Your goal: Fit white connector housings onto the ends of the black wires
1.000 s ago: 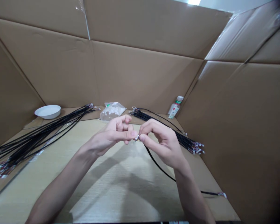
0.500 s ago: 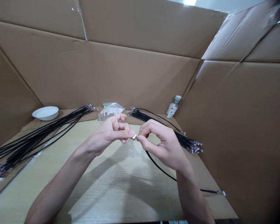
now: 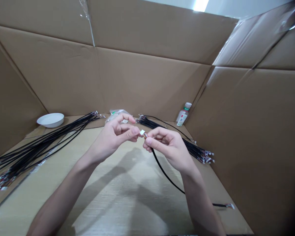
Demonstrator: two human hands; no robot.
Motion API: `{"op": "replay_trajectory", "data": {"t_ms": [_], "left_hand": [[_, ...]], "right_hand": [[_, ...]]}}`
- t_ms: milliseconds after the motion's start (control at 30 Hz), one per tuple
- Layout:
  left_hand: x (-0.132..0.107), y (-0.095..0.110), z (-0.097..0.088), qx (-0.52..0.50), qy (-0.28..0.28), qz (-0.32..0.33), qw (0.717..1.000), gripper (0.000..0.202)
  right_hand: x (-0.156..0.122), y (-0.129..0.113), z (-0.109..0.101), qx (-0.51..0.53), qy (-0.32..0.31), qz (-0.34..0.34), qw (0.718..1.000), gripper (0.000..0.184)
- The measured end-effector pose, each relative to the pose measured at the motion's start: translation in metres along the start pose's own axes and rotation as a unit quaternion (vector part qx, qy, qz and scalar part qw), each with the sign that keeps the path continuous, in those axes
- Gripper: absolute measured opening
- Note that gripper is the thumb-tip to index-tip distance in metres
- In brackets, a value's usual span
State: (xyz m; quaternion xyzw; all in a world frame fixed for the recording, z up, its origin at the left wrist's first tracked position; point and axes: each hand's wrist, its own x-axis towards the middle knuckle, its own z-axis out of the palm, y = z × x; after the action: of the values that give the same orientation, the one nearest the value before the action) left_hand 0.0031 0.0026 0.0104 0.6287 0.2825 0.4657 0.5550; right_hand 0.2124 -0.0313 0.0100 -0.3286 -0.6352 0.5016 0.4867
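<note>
The cable [image 3: 164, 173] is suspended by one end above the middle of the worktop [image 3: 108, 209], with that end's white connector [image 3: 142, 132] between the two hands. Relative to the preceding half second, the connector sits higher in view and shows more of its face, and the right hand [image 3: 168, 144] is turned so that its thumb lies over the wires [image 3: 146, 135]. In judgement, this leaves the connector better exposed for handling. The right hand grasps the cable end at the wires, just behind the connector. The left hand [image 3: 113, 136] has its thumb tip at the connector's opposite side, other fingers curled; whether it pinches the connector or merely touches it cannot be told. The cable drops from the right hand, passes behind the right forearm and reaches a second plug [image 3: 230, 206] near the worktop's right edge. A cable bundle [image 3: 41, 144] lies along the left edge; another bundle [image 3: 194, 151] lies toward the right edge. A bowl [image 3: 50, 123] occupies the far left corner. Labels: the bottle [image 3: 183, 114] at the far right corner carries a green band and a pale label with a red mark; its lettering is illegible. The bag [image 3: 110, 118] at the far edge, partly hidden by the left hand, shows an unreadable green mark.
</note>
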Motion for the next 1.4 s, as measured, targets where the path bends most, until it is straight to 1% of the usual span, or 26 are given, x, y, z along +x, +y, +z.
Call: {"op": "replay_trajectory", "data": {"t_ms": [67,133,200,267,400,567,633,700,767,833,867,900,933,967,1033,1067,1100,1133,1167,1200,1233,1267,1300,1333,1367,1400], "left_hand": [[-0.003,0.004,0.0,0.064,0.017,0.047,0.997,0.023],[-0.007,0.008,0.002,0.129,0.031,0.088,0.987,0.018],[-0.012,0.012,0.004,0.186,0.037,0.109,0.976,0.018],[-0.017,0.015,0.007,0.221,0.042,0.113,0.968,0.017],[-0.021,0.017,0.012,0.228,0.055,0.11,0.966,0.015],[-0.016,0.013,0.015,0.172,0.031,0.096,0.98,0.017],[-0.014,0.011,0.016,0.166,0.028,0.099,0.981,0.017],[-0.013,0.009,0.017,0.174,0.03,0.119,0.977,0.017],[-0.013,0.006,0.017,0.191,0.032,0.154,0.969,0.015],[-0.014,0.003,0.015,0.228,0.042,0.202,0.951,0.01],[-0.014,0.001,0.014,0.259,0.049,0.236,0.935,0.008],[-0.014,-0.001,0.013,0.299,0.057,0.275,0.912,0.006],[-0.014,-0.002,0.011,0.349,0.064,0.317,0.879,0.005],[-0.014,-0.003,0.009,0.407,0.07,0.361,0.836,0.005],[-0.013,-0.005,0.006,0.522,0.074,0.438,0.728,0.009],[-0.013,-0.005,0.005,0.57,0.074,0.465,0.673,0.012],[-0.013,-0.006,0.004,0.607,0.074,0.484,0.626,0.015],[-0.013,-0.006,0.004,0.632,0.074,0.497,0.591,0.016],[-0.014,-0.006,0.004,0.646,0.076,0.501,0.571,0.017],[-0.014,-0.006,0.005,0.651,0.081,0.497,0.568,0.015],[-0.015,-0.006,0.006,0.646,0.089,0.484,0.583,0.012],[-0.016,-0.006,0.008,0.629,0.1,0.46,0.618,0.01],[-0.017,-0.005,0.01,0.598,0.111,0.428,0.669,0.008],[-0.018,-0.004,0.012,0.553,0.121,0.387,0.727,0.009],[-0.019,-0.003,0.015,0.499,0.128,0.341,0.787,0.011],[-0.019,-0.001,0.017,0.44,0.133,0.291,0.839,0.014]], "right_hand": [[0.0,0.001,0.001,0.005,0.013,-0.003,1.0,0.017],[0.0,0.001,0.001,0.003,0.026,-0.005,1.0,0.016],[-0.001,0.001,0.002,0.003,0.03,-0.007,1.0,0.016],[-0.001,0.0,0.002,0.005,0.026,-0.009,1.0,0.015],[-0.001,-0.001,0.003,0.02,0.032,-0.012,0.999,0.016],[-0.004,-0.002,0.004,0.02,0.066,-0.03,0.997,0.014],[-0.006,-0.002,0.005,0.007,0.079,-0.039,0.996,0.011],[-0.007,-0.002,0.006,-0.008,0.088,-0.046,0.995,0.01],[-0.008,-0.003,0.006,-0.021,0.096,-0.055,0.994,0.01],[-0.008,-0.002,0.007,-0.026,0.107,-0.065,0.992,0.01],[-0.008,-0.002,0.008,-0.026,0.11,-0.07,0.991,0.012],[-0.008,-0.001,0.009,-0.027,0.116,-0.076,0.99,0.014],[-0.008,-0.001,0.01,-0.032,0.123,-0.085,0.988,0.017],[-0.008,0.0,0.011,-0.045,0.132,-0.096,0.985,0.018],[-0.007,0.003,0.013,-0.097,0.152,-0.133,0.975,0.014],[-0.007,0.005,0.014,-0.136,0.16,-0.156,0.965,0.011],[-0.006,0.006,0.015,-0.179,0.164,-0.178,0.954,0.008],[-0.006,0.008,0.016,-0.223,0.165,-0.201,0.94,0.007],[-0.005,0.01,0.016,-0.264,0.162,-0.225,0.924,0.007],[-0.005,0.012,0.017,-0.301,0.157,-0.249,0.907,0.008],[-0.004,0.014,0.018,-0.331,0.15,-0.273,0.891,0.009],[-0.004,0.015,0.018,-0.351,0.142,-0.293,0.878,0.01],[-0.003,0.017,0.019,-0.362,0.134,-0.31,0.869,0.011],[-0.003,0.018,0.02,-0.364,0.128,-0.318,0.866,0.011],[-0.002,0.019,0.022,-0.357,0.124,-0.32,0.869,0.011],[-0.002,0.02,0.023,-0.344,0.122,-0.315,0.876,0.01]]}}
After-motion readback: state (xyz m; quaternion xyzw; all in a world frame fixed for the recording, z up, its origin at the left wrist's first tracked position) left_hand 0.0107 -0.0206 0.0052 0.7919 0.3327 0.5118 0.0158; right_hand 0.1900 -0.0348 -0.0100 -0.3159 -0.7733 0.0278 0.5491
